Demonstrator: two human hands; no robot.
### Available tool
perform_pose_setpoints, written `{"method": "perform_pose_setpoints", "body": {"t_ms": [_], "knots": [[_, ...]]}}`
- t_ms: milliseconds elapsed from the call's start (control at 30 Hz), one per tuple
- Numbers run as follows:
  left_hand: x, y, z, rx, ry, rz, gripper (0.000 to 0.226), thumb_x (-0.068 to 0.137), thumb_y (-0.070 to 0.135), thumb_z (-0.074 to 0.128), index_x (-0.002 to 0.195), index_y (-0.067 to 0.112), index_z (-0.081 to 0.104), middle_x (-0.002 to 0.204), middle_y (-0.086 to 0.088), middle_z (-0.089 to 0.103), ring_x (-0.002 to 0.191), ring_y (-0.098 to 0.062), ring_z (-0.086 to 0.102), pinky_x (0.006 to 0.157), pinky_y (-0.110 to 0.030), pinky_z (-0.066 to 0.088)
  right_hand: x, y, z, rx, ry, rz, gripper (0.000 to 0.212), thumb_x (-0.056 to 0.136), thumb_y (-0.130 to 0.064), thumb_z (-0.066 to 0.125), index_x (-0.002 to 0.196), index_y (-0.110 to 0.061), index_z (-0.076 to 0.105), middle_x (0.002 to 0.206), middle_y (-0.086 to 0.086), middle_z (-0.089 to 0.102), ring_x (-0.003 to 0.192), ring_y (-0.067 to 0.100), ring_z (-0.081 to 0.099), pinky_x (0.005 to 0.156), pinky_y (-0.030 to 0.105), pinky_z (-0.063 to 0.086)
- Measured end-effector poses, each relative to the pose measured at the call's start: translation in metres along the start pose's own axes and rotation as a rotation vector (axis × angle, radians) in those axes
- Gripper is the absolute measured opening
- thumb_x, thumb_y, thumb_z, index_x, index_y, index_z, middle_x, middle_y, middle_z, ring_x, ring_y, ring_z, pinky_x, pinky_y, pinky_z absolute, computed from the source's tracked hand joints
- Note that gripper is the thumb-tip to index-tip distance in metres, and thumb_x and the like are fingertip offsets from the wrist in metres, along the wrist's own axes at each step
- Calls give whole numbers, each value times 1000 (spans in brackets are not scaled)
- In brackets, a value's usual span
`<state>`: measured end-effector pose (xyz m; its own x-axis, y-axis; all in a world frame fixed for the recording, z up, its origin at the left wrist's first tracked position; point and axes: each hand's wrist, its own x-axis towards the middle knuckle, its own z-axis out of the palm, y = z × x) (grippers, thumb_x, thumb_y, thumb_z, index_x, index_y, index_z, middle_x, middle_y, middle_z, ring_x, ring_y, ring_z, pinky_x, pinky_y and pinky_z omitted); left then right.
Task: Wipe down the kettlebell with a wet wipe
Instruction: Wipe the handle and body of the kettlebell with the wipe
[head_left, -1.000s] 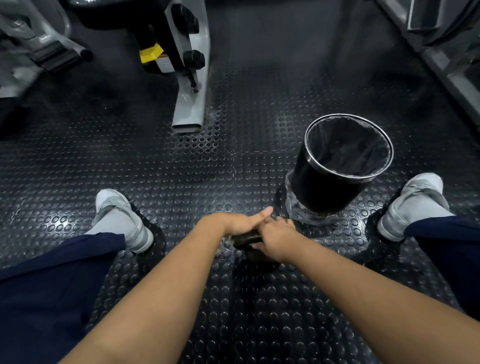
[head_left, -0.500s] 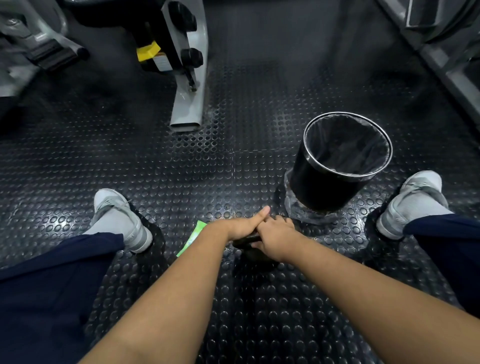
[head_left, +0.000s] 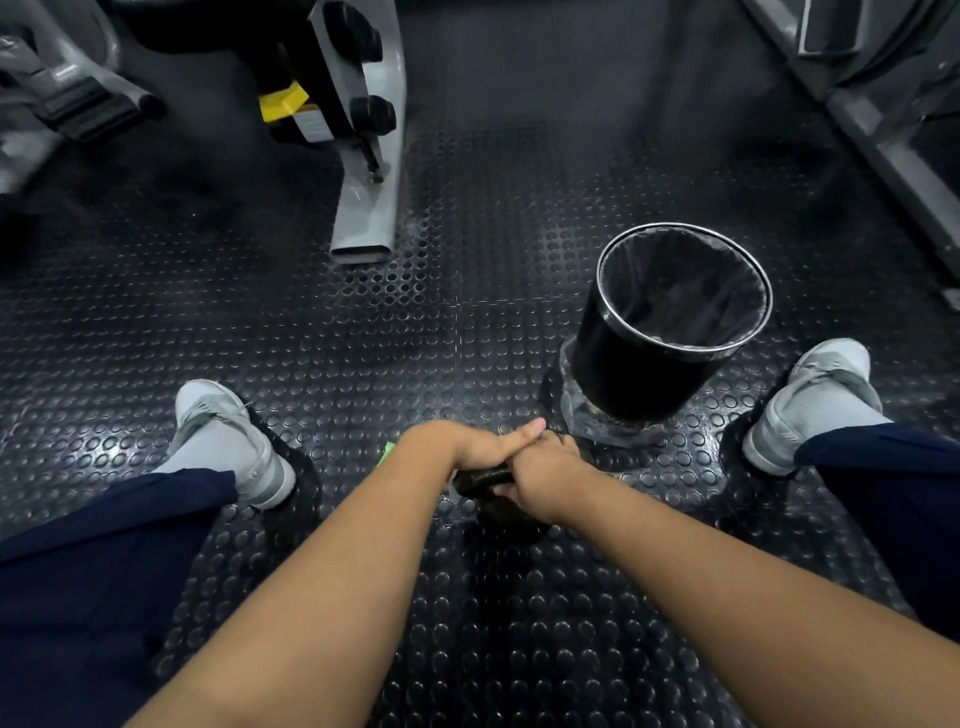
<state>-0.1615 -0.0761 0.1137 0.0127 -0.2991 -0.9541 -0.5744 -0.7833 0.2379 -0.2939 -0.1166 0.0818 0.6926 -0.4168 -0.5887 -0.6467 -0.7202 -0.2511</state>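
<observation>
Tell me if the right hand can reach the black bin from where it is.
Probably yes. The black bin stands just ahead and right of the right hand, with only bare floor between. The hand grips the kettlebell, so it must let go first.

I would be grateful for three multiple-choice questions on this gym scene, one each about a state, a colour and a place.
1. The bin is:
A. upright and open, with a liner inside
B. tipped on its side
C. shut with a lid

2. The shoes are:
A. red
B. pale grey
C. black

3. The kettlebell is:
A. inside the bin
B. low between the two shoes, gripped by the right hand
C. up on a bench

Answers:
1. A, since the rim faces up and the dark liner shows inside it.
2. B, since both shoes look pale grey against the dark floor.
3. B, since its dark handle shows in the curled right hand, midway between the feet.
</observation>
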Motion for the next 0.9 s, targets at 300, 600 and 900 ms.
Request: {"method": "perform_pose_setpoints", "body": {"t_ms": [300,600,900], "knots": [[3,-16,-9,-25,54,66,129,46,113,11,120,27,73,134,-16,65,132,-34,55,121,-56,22,-6,1,-5,-7,15,-32,60,102,-49,55,153,-21,40,153,8,43,140,35,37,120,53,25],[-1,1,-5,-41,106,61,136,41,114,9,148,40,50,163,-3,37,154,-31,25,121,-59,15,3,-7,-10,-66,-89,48,65,103,-51,53,158,-24,33,158,6,40,145,32,32,122,50,22],[18,-15,-8,-107,32,103,126,51,111,11,116,24,75,125,-8,71,124,-27,61,118,-50,31,-7,2,-3,-11,45,-44,58,101,-49,57,148,-18,45,146,10,49,135,35,42,118,53,29]]}}
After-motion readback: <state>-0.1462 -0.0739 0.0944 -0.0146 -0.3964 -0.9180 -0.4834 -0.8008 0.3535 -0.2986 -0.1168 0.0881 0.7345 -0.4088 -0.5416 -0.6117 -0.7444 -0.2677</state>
